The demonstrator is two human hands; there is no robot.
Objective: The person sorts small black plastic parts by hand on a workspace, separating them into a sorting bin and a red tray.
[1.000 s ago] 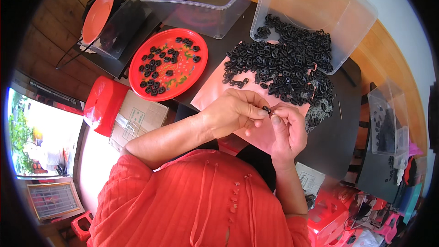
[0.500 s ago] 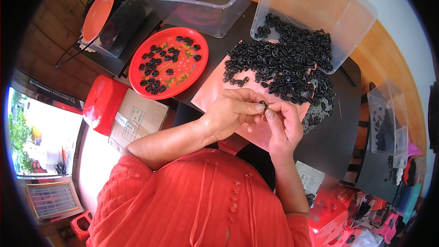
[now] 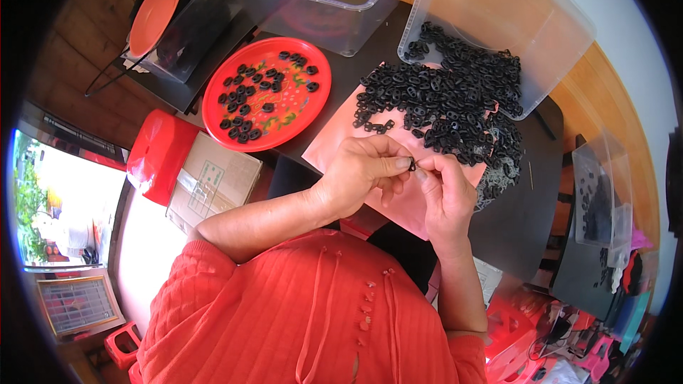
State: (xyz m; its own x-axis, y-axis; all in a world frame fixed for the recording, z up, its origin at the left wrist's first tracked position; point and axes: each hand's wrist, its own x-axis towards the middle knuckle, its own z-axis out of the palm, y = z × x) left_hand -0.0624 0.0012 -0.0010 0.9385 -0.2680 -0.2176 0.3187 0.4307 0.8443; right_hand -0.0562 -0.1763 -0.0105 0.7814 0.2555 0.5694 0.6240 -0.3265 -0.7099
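Note:
A small black plastic piece (image 3: pixel 412 164) is pinched between the thumb and forefinger of my left hand (image 3: pixel 356 174). Close against it on the right, my right hand (image 3: pixel 449 195) has thumb and forefinger pressed together; whatever they grip is too small to make out. Both hands are above a pink sheet (image 3: pixel 334 131) on the dark table. Just beyond them spreads a heap of black two-holed plastic pieces (image 3: pixel 405 89), part of it inside a tipped transparent box (image 3: pixel 548 35). Several small black pieces lie apart on a red patterned tray (image 3: pixel 313 110) to the left.
Behind the tray stands another transparent box (image 3: pixel 341 35). Grey-green pieces (image 3: pixel 491 188) lie at the heap's right side, near a thin stick (image 3: pixel 531 176). A cardboard box (image 3: pixel 213 178) and red stool (image 3: pixel 153 156) are at left; a smaller bin (image 3: pixel 597 192) is far right.
My right fingertips have shifted slightly right, and more of the black piece shows in my left fingers. The whole view has shifted a little.

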